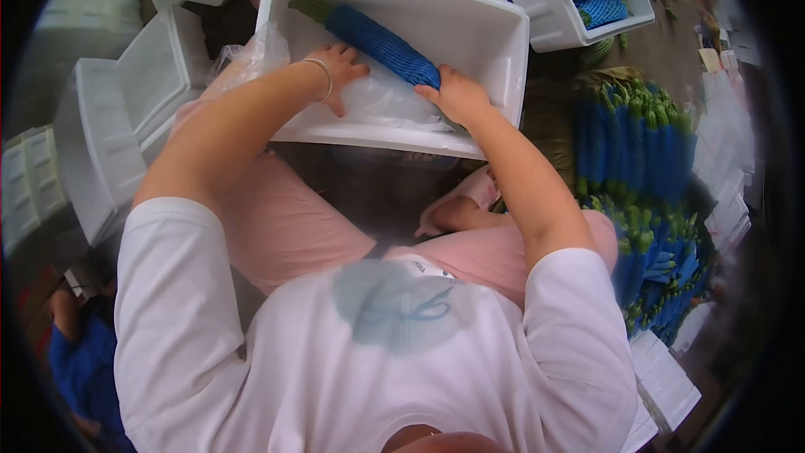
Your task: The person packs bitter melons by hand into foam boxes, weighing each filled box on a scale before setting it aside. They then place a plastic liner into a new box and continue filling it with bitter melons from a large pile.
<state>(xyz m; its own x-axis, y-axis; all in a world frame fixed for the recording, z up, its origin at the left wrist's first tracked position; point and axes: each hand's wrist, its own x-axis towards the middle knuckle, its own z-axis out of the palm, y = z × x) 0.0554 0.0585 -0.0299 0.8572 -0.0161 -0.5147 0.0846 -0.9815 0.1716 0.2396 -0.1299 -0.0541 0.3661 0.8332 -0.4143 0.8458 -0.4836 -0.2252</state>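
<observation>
A white foam box (490,33) stands in front of me, with clear plastic (381,101) spread inside it. Slanting across the box is a long green gourd (381,44) in a blue foam net, its bare green end at the upper left. My right hand (457,94) grips the netted lower end, thumb on one side and fingers on the other. Just below the gourd, my left hand (335,75) rests over the plastic with its fingers spread, holding nothing. A pale bracelet circles that wrist.
Another foam box (629,21) with netted gourds stands at the upper right. Many blue-netted gourds (633,151) are stacked on my right. Foam boxes (105,122) fill the left side. A person in blue (80,369) is at the lower left.
</observation>
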